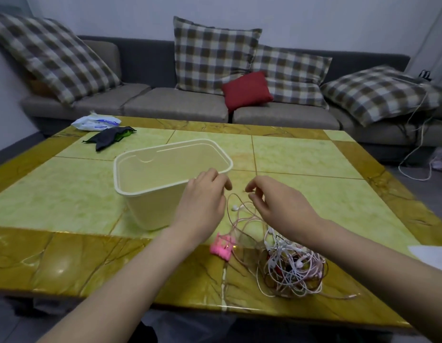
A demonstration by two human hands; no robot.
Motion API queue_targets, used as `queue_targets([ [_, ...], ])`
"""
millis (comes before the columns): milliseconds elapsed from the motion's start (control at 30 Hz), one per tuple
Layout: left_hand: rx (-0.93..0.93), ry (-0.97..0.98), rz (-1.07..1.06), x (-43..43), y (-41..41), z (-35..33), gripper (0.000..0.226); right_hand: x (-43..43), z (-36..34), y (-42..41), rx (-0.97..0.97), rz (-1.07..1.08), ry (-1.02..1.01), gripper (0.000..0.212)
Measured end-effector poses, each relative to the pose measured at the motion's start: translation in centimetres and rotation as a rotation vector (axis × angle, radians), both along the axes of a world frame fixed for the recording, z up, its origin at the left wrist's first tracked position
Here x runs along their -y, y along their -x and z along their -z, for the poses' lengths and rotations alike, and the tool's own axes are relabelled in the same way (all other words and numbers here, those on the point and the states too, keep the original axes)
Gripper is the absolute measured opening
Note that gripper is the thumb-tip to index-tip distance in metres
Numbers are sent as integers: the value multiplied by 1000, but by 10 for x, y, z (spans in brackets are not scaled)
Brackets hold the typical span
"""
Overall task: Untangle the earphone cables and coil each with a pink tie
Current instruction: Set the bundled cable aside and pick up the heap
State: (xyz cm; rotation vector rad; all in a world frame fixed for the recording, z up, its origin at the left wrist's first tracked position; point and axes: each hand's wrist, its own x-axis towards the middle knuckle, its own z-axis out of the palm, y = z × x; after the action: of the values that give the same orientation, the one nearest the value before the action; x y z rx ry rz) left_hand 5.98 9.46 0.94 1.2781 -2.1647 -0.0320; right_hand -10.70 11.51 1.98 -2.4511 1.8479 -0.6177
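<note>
Cream plastic tub (150,211) sits 10 o'clock of tangled earphone cables (294,266). R hand (274,199) pinches thin pink cable (228,209); L hand (202,196) curled, grip unclear.

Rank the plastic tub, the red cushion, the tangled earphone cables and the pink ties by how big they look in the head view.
1. plastic tub
2. tangled earphone cables
3. red cushion, close to the cables; it sits farther back
4. pink ties
</note>
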Motion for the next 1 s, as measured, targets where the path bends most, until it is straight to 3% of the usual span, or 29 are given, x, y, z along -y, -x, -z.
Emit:
queue_targets([
  [100,69,-160,85,-11,24,18,16,-24,13,29,-73,23,-40,21],
  [200,260,-311,118,-23,48,37,23,-43,31,53,-194,28,-97,29],
  [333,382,-474,123,-35,69,58,36,-58,55,77,-289,61,-281,62],
  [433,369,-545,153,-40,77,71,30,-66,68,88,-352,53,-377,65],
  [600,232,-595,167,-45,86,78,3,-68,75,99,-302,73,-340,33],
  [733,35,-598,139,-43,94,73,5,-55,66,106,-222,169,-217,16],
  [867,-64,-463,134,-40,102,63,10,-40,50,111,-116,246,-142,16],
  [1000,100,-434,181,-46,101,66,8,-49,48,109,-215,219,-283,39],
])
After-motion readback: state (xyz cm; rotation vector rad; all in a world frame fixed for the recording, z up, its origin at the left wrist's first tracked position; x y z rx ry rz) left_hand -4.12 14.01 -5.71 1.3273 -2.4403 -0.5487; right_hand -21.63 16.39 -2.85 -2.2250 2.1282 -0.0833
